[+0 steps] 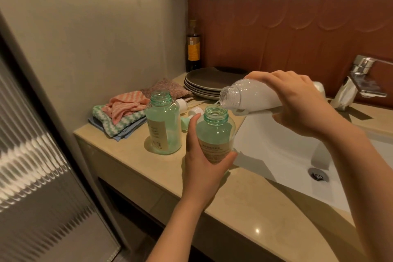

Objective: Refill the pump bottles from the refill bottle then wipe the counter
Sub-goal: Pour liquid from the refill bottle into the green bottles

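My left hand (204,164) grips a green pump bottle (215,134) with its top off, standing at the counter's edge beside the sink. My right hand (297,104) holds the clear refill bottle (248,97) tipped on its side, mouth just above the green bottle's opening. A thin stream of white liquid runs from mouth to opening. A second open green bottle (163,123) stands to the left on the beige counter (136,166). Two white pump heads (191,108) lie behind the bottles. Folded cloths (119,112) in pink, green and blue sit at the counter's left end.
A stack of dark plates (208,83) and a brown cloth (168,87) lie at the back. A dark glass bottle (193,47) stands in the corner. The white sink (287,155) with drain (318,174) and chrome tap (365,74) is on the right.
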`<act>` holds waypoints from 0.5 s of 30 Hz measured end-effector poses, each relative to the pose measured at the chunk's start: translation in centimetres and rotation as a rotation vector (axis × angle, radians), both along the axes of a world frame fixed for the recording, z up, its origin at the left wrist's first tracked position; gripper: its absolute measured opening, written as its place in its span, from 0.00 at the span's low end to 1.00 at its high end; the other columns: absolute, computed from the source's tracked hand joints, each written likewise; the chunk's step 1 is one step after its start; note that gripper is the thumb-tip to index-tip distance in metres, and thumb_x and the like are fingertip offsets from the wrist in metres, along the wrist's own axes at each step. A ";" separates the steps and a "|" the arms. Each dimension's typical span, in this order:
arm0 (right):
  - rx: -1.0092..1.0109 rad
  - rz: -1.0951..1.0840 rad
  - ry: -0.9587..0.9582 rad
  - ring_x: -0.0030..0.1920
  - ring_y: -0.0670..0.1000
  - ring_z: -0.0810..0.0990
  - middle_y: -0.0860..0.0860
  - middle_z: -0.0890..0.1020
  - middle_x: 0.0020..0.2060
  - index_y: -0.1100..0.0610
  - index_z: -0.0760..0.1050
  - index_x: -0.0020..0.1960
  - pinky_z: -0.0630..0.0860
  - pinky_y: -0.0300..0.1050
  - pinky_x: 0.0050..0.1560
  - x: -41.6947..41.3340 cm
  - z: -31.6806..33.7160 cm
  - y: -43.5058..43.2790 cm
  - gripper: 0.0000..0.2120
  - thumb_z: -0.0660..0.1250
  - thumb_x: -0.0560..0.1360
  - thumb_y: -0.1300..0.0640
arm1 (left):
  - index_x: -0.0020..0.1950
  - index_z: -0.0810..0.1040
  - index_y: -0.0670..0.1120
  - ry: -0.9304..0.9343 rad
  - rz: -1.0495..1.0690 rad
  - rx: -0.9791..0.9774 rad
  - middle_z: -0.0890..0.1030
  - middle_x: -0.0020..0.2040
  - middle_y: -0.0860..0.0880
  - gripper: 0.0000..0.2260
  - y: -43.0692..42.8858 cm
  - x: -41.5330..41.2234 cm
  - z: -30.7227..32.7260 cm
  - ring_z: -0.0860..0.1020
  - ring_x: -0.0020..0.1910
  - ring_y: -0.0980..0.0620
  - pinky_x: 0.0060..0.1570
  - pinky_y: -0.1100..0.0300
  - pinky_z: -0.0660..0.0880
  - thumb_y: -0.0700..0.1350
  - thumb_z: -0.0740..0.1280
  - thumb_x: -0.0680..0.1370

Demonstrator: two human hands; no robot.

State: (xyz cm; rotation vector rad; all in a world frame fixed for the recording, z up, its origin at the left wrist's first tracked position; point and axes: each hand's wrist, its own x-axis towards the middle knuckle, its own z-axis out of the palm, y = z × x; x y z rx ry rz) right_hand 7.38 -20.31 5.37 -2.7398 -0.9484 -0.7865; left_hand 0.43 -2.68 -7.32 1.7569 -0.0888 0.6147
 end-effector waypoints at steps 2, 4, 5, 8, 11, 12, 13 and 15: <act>-0.003 0.003 -0.003 0.60 0.54 0.68 0.51 0.72 0.61 0.41 0.58 0.71 0.62 0.51 0.61 0.0 0.0 0.0 0.40 0.70 0.68 0.67 | 0.72 0.52 0.64 0.000 -0.002 0.001 0.63 0.71 0.62 0.45 0.0 0.0 0.0 0.64 0.69 0.62 0.62 0.64 0.67 0.44 0.78 0.67; -0.009 0.003 -0.007 0.60 0.54 0.68 0.51 0.72 0.61 0.41 0.58 0.71 0.62 0.52 0.61 0.0 0.1 0.0 0.40 0.70 0.68 0.67 | 0.72 0.52 0.64 0.001 -0.003 0.000 0.63 0.71 0.62 0.45 0.0 0.0 0.1 0.64 0.69 0.62 0.63 0.62 0.67 0.44 0.78 0.67; -0.011 0.001 -0.010 0.60 0.54 0.68 0.51 0.72 0.61 0.41 0.58 0.71 0.62 0.52 0.61 0.0 0.1 0.0 0.40 0.70 0.68 0.67 | 0.72 0.52 0.64 0.000 -0.001 0.002 0.63 0.71 0.61 0.45 0.0 0.0 0.1 0.64 0.70 0.61 0.64 0.60 0.68 0.44 0.78 0.67; -0.023 -0.008 -0.016 0.60 0.54 0.67 0.51 0.72 0.62 0.41 0.57 0.71 0.61 0.52 0.61 0.0 0.2 0.0 0.40 0.70 0.69 0.67 | 0.73 0.52 0.64 0.000 0.004 0.007 0.63 0.72 0.60 0.45 0.0 -0.1 0.2 0.64 0.70 0.60 0.66 0.56 0.68 0.45 0.78 0.67; -0.024 -0.008 -0.019 0.60 0.54 0.67 0.51 0.72 0.61 0.40 0.57 0.71 0.61 0.52 0.61 0.0 0.2 0.0 0.40 0.70 0.69 0.67 | 0.72 0.53 0.64 -0.003 0.005 0.006 0.64 0.71 0.60 0.45 0.0 -0.1 0.2 0.64 0.70 0.60 0.66 0.55 0.68 0.45 0.77 0.67; -0.024 -0.010 -0.019 0.60 0.54 0.67 0.51 0.72 0.61 0.40 0.57 0.71 0.61 0.52 0.61 0.0 0.2 0.0 0.40 0.70 0.69 0.67 | 0.72 0.53 0.64 -0.003 0.006 0.006 0.64 0.71 0.60 0.45 0.0 -0.1 0.2 0.64 0.70 0.60 0.66 0.55 0.68 0.45 0.77 0.67; -0.025 -0.011 -0.019 0.60 0.54 0.67 0.51 0.72 0.61 0.40 0.57 0.71 0.61 0.52 0.61 0.0 0.2 0.0 0.40 0.70 0.69 0.67 | 0.72 0.53 0.65 -0.002 0.005 0.005 0.64 0.71 0.60 0.45 0.0 -0.1 0.2 0.64 0.70 0.60 0.66 0.55 0.68 0.45 0.77 0.66; -0.025 -0.012 -0.017 0.60 0.54 0.67 0.51 0.72 0.62 0.41 0.57 0.71 0.61 0.52 0.61 -0.1 0.3 0.0 0.40 0.70 0.69 0.67 | 0.72 0.53 0.65 0.001 0.003 0.006 0.63 0.71 0.60 0.45 0.0 -0.1 0.3 0.64 0.70 0.60 0.66 0.56 0.68 0.45 0.77 0.67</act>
